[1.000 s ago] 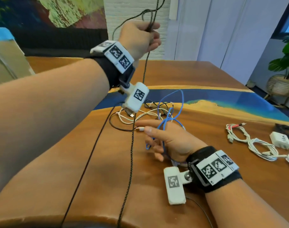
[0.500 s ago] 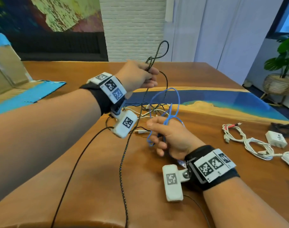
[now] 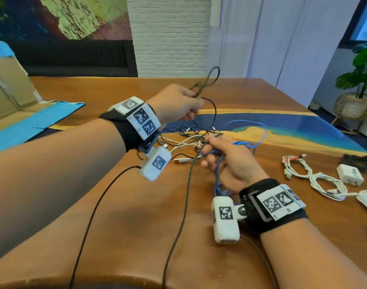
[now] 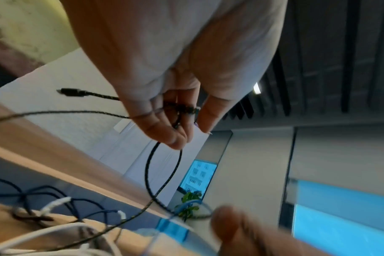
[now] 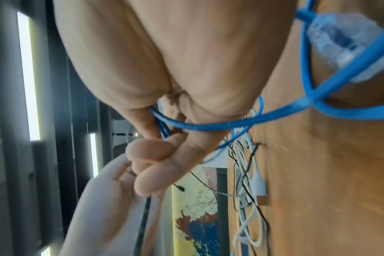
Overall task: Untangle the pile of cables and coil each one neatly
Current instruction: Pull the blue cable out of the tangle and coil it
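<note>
Left hand [image 3: 176, 105], lowered since a second ago to just above the table [image 3: 116, 205], pinches the braided black cable [image 3: 184, 197] in small loops while right hand [image 3: 230, 161] grips the blue cable [image 3: 259, 132] bundle, suggesting coiling has begun, pile [image 3: 191, 140] still tangled.

I see even, soft daylight, window [image 3: 366, 17] upper right. Mild glare on glossy surface [image 3: 136, 226]. Head view sharp centre, edges bowed. Both wrist views soft, motion-blurred; blue cable [image 5: 340, 69] close to lens, out of focus.
</note>
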`<state>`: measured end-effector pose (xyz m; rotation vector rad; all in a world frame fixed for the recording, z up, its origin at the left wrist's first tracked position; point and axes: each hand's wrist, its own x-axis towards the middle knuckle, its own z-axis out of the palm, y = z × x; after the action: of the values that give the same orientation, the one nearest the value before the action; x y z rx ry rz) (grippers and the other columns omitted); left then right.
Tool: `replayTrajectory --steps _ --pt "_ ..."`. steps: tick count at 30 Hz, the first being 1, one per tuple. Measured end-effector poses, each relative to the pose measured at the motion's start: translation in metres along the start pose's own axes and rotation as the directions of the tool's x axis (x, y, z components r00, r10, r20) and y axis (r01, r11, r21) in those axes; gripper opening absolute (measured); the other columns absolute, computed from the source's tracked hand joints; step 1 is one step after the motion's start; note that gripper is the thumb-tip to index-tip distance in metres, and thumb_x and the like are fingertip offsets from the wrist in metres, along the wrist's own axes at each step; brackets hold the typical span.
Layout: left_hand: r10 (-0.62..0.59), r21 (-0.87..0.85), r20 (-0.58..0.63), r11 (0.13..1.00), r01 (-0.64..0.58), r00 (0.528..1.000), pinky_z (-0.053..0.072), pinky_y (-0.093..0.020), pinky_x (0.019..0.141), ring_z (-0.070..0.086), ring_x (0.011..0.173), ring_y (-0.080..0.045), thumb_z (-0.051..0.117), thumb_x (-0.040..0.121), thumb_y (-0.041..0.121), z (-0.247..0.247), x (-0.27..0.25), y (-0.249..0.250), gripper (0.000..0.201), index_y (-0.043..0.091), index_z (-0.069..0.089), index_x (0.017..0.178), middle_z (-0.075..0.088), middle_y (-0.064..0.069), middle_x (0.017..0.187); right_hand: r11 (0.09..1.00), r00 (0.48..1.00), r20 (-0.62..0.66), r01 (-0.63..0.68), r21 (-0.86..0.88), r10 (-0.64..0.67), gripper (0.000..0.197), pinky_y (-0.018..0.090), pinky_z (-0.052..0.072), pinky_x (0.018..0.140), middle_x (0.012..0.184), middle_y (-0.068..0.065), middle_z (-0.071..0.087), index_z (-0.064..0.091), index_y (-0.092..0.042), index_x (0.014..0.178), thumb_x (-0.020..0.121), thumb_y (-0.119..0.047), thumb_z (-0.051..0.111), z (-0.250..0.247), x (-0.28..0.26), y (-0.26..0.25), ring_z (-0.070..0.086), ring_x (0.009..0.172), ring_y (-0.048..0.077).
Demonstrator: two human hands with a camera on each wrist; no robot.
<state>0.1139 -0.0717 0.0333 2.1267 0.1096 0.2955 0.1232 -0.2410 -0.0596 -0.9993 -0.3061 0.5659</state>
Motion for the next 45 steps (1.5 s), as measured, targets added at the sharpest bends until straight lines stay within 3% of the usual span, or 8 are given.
replayTrajectory --steps 4,8,14,21,29,34,41,45 --pt "-0.087 0.447 0.235 0.894 -0.028 0.968 0.049 -0.031 0.067 0.062 0.076 -0.014 0.054 0.09 0.071 0.007 -0.028 -0.012 0.052 0.025 0.077 0.09 0.074 0.004 0.087 0.949 0.973 -0.174 0.193 0.25 -0.152 0.016 0.028 0.059 0.059 0.083 0.01 0.077 0.055 -0.011 0.097 0.108 -0.014 0.044 -0.015 0.007 -0.015 0.068 0.059 0.014" --pt "-0.081 0.486 0.438 0.859 -0.16 0.895 0.037 -0.028 0.054 0.048 0.054 -0.015 0.066 0.094 0.049 0.015 -0.043 -0.023 0.045 0.007 0.07 0.08 0.06 -0.009 0.064 0.928 0.958 -0.229 0.237 0.289 -0.173 0.012 0.028 0.059 0.062 0.099 0.014 0.078 0.052 -0.011 0.101 0.108 -0.015 0.043 -0.022 0.009 -0.013 0.073 0.069 0.02" --pt "0.046 0.189 -0.002 0.981 -0.044 0.999 0.049 -0.034 0.058 0.056 0.055 -0.02 0.064 0.1 0.027 -0.012 -0.011 -0.02 0.02 0.012 0.073 0.089 0.062 -0.007 0.067 0.981 0.958 -0.244 0.176 0.078 -0.152 0.023 0.025 0.054 0.052 0.075 0.006 0.071 0.059 -0.009 0.123 0.105 -0.021 0.052 -0.024 0.01 -0.009 0.06 0.055 0.013" --pt "0.17 -0.073 -0.458 0.971 -0.227 0.873 0.063 -0.036 0.068 0.07 0.063 -0.018 0.055 0.103 0.016 -0.064 0.036 0.005 0.017 0.012 0.068 0.093 0.063 -0.004 0.069 0.978 1.0 -0.023 0.015 -0.207 -0.02 0.03 0.027 0.04 0.043 0.067 0.009 0.048 0.068 -0.006 0.119 0.096 -0.025 0.062 -0.011 0.001 0.002 0.036 0.045 0.015" --pt "0.152 -0.307 -0.232 0.926 -0.22 0.961 0.056 -0.019 0.064 0.064 0.064 -0.014 0.054 0.1 -0.004 -0.011 0.034 0.026 0.022 0.008 0.065 0.085 0.063 -0.009 0.075 0.919 0.856 0.435 -0.108 -0.379 0.28 0.017 0.025 0.045 0.042 0.056 0.001 0.033 0.068 -0.013 0.107 0.103 -0.021 0.053 0.026 -0.018 0.035 0.027 0.04 0.011" --pt "0.077 0.021 -0.103 0.997 -0.075 0.992 0.06 -0.029 0.063 0.066 0.063 -0.022 0.056 0.093 -0.006 -0.021 0.025 0.008 0.014 -0.006 0.07 0.09 0.07 -0.013 0.077 0.991 0.984 0.151 -0.073 -0.114 0.09 0.026 0.024 0.04 0.042 0.061 0.005 0.054 0.063 -0.009 0.085 0.105 -0.016 0.046 0.013 -0.005 0.018 0.034 0.039 0.011" --pt "-0.166 0.143 0.351 0.982 0.123 0.922 0.056 -0.034 0.064 0.067 0.064 -0.023 0.071 0.085 0.053 -0.002 -0.028 -0.028 0.05 0.003 0.076 0.088 0.07 -0.008 0.074 0.941 0.972 -0.175 0.202 0.271 -0.158 0.026 0.023 0.044 0.048 0.104 0.008 0.077 0.061 -0.012 0.107 0.109 -0.026 0.039 -0.017 0.012 -0.012 0.041 0.049 0.013" --pt "-0.066 0.247 0.498 0.967 -0.069 0.865 0.055 -0.029 0.062 0.065 0.059 -0.016 0.076 0.09 0.029 0.024 -0.046 -0.035 0.029 0.002 0.074 0.08 0.067 -0.001 0.063 0.944 0.97 -0.176 0.208 0.256 -0.166 0.029 0.023 0.046 0.05 0.123 0.007 0.073 0.06 -0.013 0.121 0.109 -0.027 0.038 -0.018 0.012 -0.01 0.046 0.051 0.013"
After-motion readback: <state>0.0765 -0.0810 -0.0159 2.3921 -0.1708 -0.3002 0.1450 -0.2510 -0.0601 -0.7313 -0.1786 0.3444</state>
